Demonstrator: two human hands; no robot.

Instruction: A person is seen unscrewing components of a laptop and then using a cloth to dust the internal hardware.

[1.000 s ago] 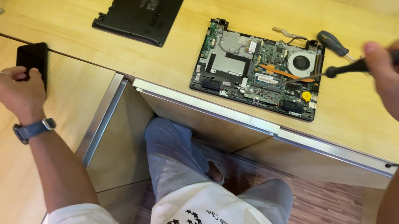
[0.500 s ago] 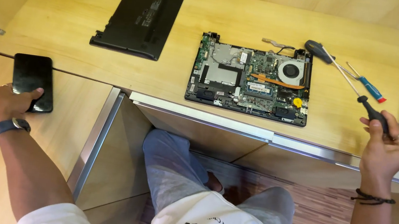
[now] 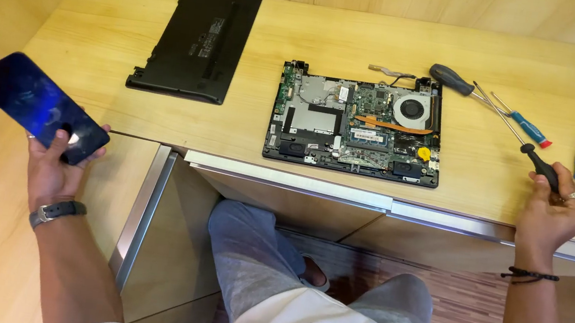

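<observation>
— What does each hand have?

— The left hand [image 3: 59, 167] grips a dark smartphone [image 3: 39, 107], raised off the side desk with its screen tilted up toward the wearer, seemingly for viewing. The right hand [image 3: 553, 216] is closed round the black handle of a long screwdriver [image 3: 526, 150], its shaft lying across the desk.

— And the laptop?

— The opened laptop chassis [image 3: 356, 122] lies flat between them, circuit board exposed; its removed bottom cover [image 3: 200, 40] sits well left.

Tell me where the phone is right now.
The phone is at the far left of the head view, held up in the left hand over the side desk, left of the black cover.
</observation>
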